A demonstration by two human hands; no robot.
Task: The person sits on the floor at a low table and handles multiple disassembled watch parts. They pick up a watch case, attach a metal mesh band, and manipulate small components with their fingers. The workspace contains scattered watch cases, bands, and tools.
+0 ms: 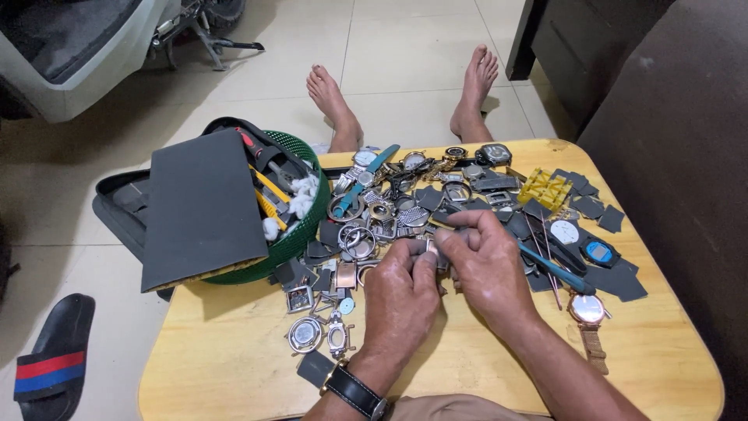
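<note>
Pinching a small silver metal watch part (431,248) between both sets of fingertips: left hand (401,300) and right hand (487,269) both closed on it, above the middle of the round-cornered yellow wooden table (234,359). Right hand also carries a blue-handled tool (555,269). Heap of loose watch cases, rings and straps (389,210) sits just behind the hands. Rose-gold round wristwatch (587,310) lies right, near the forearm. Green plastic basket (300,234) under a dark grey foam pad (201,209) stands left. Yellow plastic tray (545,187) at far right.

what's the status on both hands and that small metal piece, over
Left hand and right hand both pinching small grey metal watch part. Heaped watch cases and parts crowd just beyond, on yellow wooden table.
</note>
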